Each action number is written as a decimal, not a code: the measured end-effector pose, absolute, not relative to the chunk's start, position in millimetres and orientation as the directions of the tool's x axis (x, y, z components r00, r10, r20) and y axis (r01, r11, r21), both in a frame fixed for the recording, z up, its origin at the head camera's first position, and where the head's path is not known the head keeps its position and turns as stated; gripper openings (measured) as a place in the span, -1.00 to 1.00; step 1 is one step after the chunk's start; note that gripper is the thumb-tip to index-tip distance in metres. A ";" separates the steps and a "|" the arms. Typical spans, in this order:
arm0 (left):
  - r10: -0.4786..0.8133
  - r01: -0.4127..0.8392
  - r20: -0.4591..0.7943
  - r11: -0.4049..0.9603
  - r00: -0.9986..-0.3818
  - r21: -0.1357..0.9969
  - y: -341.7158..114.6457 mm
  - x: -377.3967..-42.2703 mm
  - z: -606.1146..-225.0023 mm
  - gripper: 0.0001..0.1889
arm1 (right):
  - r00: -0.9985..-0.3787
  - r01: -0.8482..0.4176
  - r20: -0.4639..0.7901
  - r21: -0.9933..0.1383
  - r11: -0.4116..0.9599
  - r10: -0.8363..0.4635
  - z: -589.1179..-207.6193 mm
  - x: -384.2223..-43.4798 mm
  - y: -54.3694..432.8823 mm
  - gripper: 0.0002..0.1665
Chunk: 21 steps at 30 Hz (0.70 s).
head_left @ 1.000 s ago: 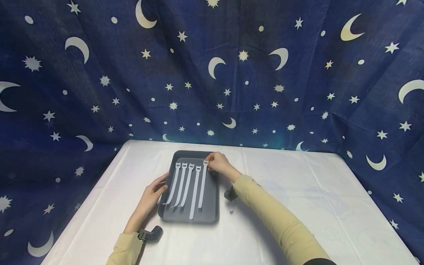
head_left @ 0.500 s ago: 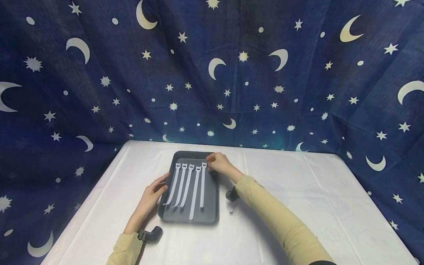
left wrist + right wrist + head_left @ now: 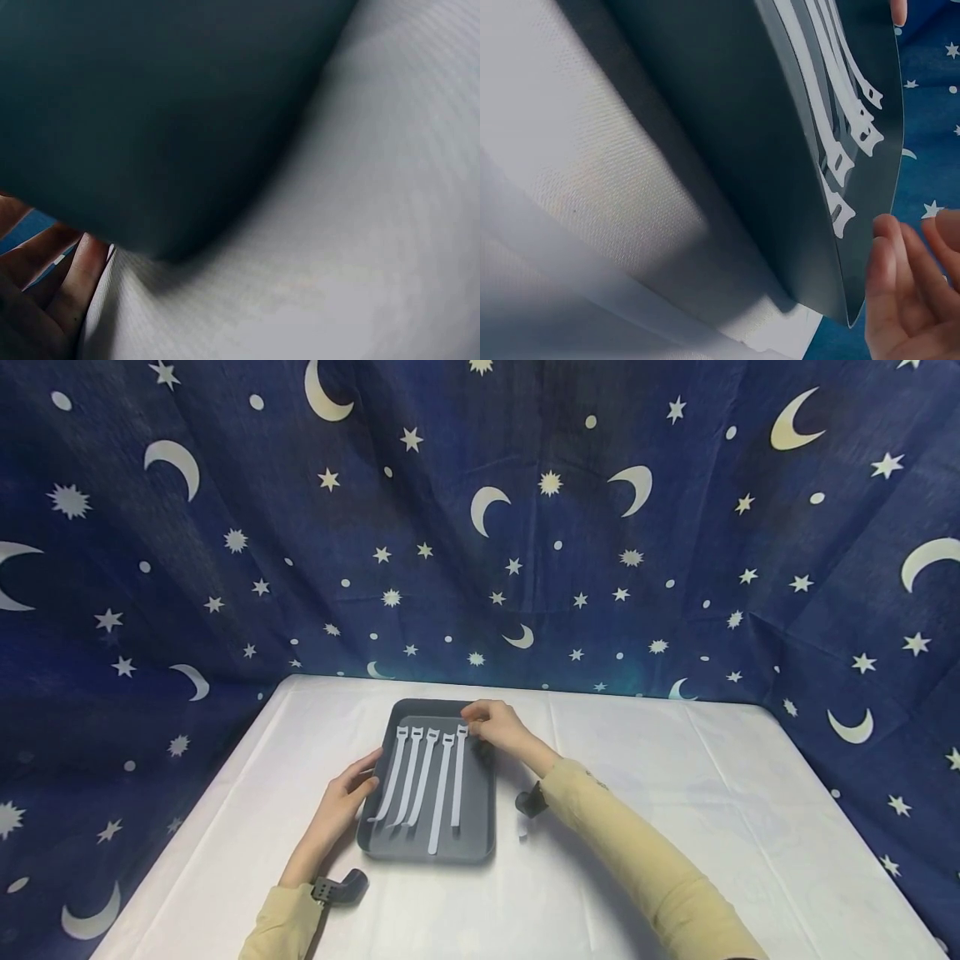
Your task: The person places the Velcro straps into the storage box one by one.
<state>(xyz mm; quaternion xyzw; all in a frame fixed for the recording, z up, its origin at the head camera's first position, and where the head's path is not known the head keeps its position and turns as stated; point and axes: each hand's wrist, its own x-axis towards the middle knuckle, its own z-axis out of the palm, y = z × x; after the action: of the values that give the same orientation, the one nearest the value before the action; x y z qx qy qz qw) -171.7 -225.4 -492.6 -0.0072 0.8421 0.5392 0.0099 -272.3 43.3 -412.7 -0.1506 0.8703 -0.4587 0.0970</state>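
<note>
Several white hook-and-loop cable ties (image 3: 421, 777) lie side by side in a dark grey tray (image 3: 474, 847), their slotted heads toward its far end. My left hand (image 3: 339, 802) rests against the tray's left side, fingers fairly straight; the left wrist view shows these fingers (image 3: 84, 274) beside the tray's wall. Over the far right rim is my right hand (image 3: 497, 727), just off the head of the rightmost cable tie (image 3: 458, 777). In the right wrist view, the thumb and fingers of the right hand (image 3: 911, 289) are loosely bent with nothing between them.
A white cloth covers the table (image 3: 675, 810). Right of the tray, a small white strip end (image 3: 522, 829) shows beside the right wrist camera (image 3: 531, 802); the rest is hidden. Behind the table hangs a blue curtain (image 3: 450, 527) with moons and stars.
My right hand has let go of the rightmost cable tie, whose head has dropped down into the tray beside the others. The left hand has stayed at the tray's side.
</note>
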 end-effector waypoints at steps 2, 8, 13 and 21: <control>-0.002 -0.023 -0.025 0.418 -1.000 0.908 -225.6 -172.1 -492.9 -0.49 | -0.929 -0.189 -0.015 -0.838 0.511 -0.369 -410.1 -270.2 44.7 -0.60; -0.003 -0.023 -0.024 0.407 -1.000 0.913 -226.1 -172.1 -492.8 -0.49 | -0.915 -0.251 0.049 -0.846 0.471 -0.400 -404.7 -264.2 50.9 -0.64; 0.001 -0.014 -0.016 0.402 -1.000 0.916 -226.4 -171.7 -492.3 -0.49 | -0.910 -0.272 0.071 -0.845 0.460 -0.408 -404.4 -259.9 59.6 -0.65; 0.009 -0.006 -0.010 0.399 -1.000 0.917 -226.9 -171.0 -491.6 -0.50 | -0.915 -0.270 0.085 -0.854 0.445 -0.394 -402.9 -254.2 76.7 -0.67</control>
<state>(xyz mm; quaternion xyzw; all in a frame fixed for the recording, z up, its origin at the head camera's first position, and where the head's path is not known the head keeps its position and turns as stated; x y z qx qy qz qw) -171.0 -226.9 -491.6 0.0011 0.8362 0.5484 0.0068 -254.2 76.7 -402.9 -0.1959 0.8477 -0.4889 0.0631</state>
